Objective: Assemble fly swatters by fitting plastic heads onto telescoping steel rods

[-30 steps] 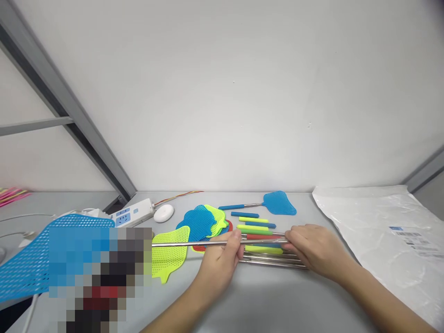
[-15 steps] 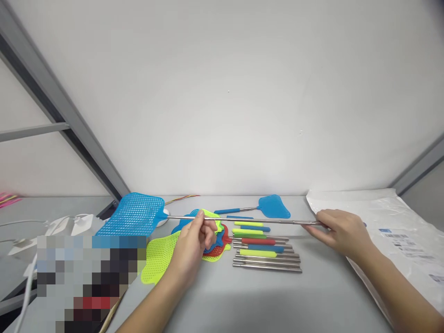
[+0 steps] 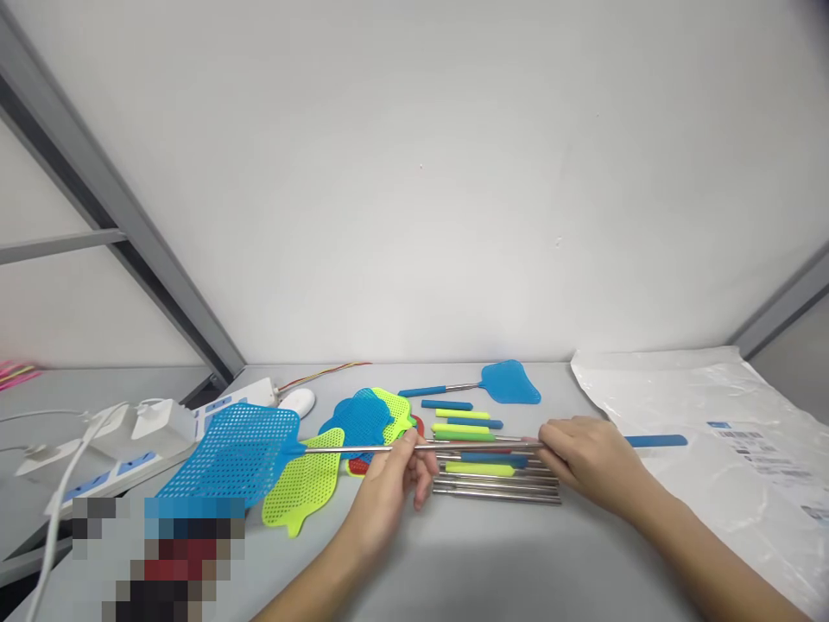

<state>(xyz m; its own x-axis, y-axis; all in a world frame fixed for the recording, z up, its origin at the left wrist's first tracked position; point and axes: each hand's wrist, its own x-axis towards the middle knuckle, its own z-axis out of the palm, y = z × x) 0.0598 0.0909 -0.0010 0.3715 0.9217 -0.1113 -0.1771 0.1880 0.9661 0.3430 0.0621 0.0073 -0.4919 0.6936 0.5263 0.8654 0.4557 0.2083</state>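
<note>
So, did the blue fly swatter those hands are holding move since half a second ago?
Yes. The held blue fly swatter moved down in the picture: its neck covered part of the round white disc then, but now lies below it.

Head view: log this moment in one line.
left hand: holding metal rod | right hand: gripping near blue handle | blue mesh head: at rod's other end

Bright, diffuse light; soft shadow (image 3: 479, 557) on counter (image 3: 382, 600), 6 o'clock; pixelated patch (image 3: 172, 560), 8 o'clock; dark corner (image 3: 821, 7), 2 o'clock
</note>
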